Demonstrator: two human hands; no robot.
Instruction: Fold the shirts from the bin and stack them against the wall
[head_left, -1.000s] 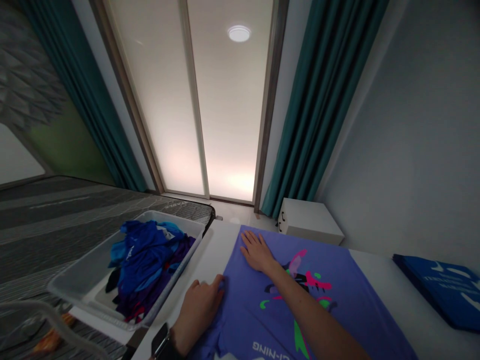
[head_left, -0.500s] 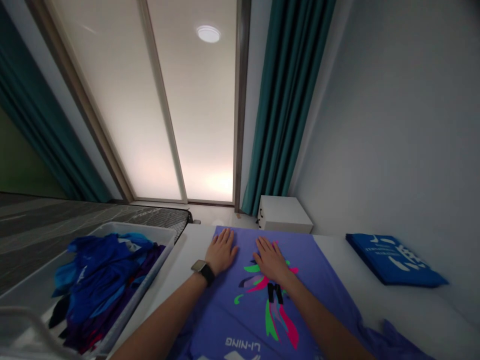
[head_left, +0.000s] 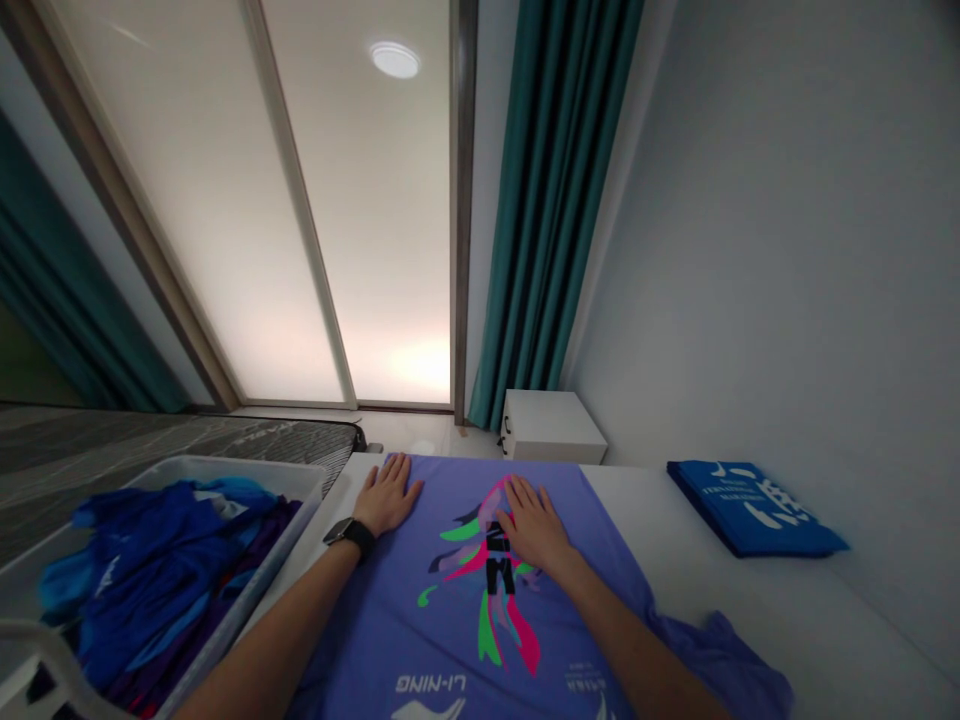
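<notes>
Bin point(head_left: 306, 490) left of shirt point(head_left: 397, 620), folded garment point(head_left: 754, 508) right.

A violet shirt point(head_left: 390, 600) at six o'clock carries a pink, green and black print and white lettering; white motifs mark blue folded fabric point(head_left: 757, 510) at four o'clock, while a solid teal curtain point(head_left: 555, 200) colours one o'clock

My left hand point(head_left: 386, 497) now lies flat by the purple shirt's point(head_left: 390, 610) far left corner; my right hand point(head_left: 534, 522) has moved rightward
</notes>
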